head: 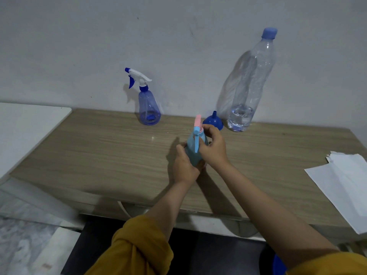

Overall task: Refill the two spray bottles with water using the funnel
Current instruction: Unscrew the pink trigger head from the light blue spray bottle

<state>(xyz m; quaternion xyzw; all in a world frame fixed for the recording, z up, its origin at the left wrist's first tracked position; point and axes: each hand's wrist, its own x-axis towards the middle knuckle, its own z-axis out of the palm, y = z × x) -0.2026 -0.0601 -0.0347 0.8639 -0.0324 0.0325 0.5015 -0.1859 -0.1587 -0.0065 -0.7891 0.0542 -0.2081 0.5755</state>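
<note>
Mid-table: your left hand (pixel 185 165) wraps the body of the light blue spray bottle (pixel 195 149), your right hand (pixel 213 145) pinches its collar under the pink head, likely unscrewing or tightening; I cannot tell which. At 11 o'clock, by the wall, the dark blue spray bottle (pixel 148 104) stands capped and looks nearly empty. The funnel (pixel 213 121) sits mouth-down at 12 o'clock, unused. The water bottle (pixel 251 82) at 1 o'clock is capped, water low. At least one refill remains.

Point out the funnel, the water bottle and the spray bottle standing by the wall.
funnel (pixel 212 122), head view, on its dark blue cone.
water bottle (pixel 250 84), head view, mid body.
blue spray bottle (pixel 149 108), head view, lower body.
</note>
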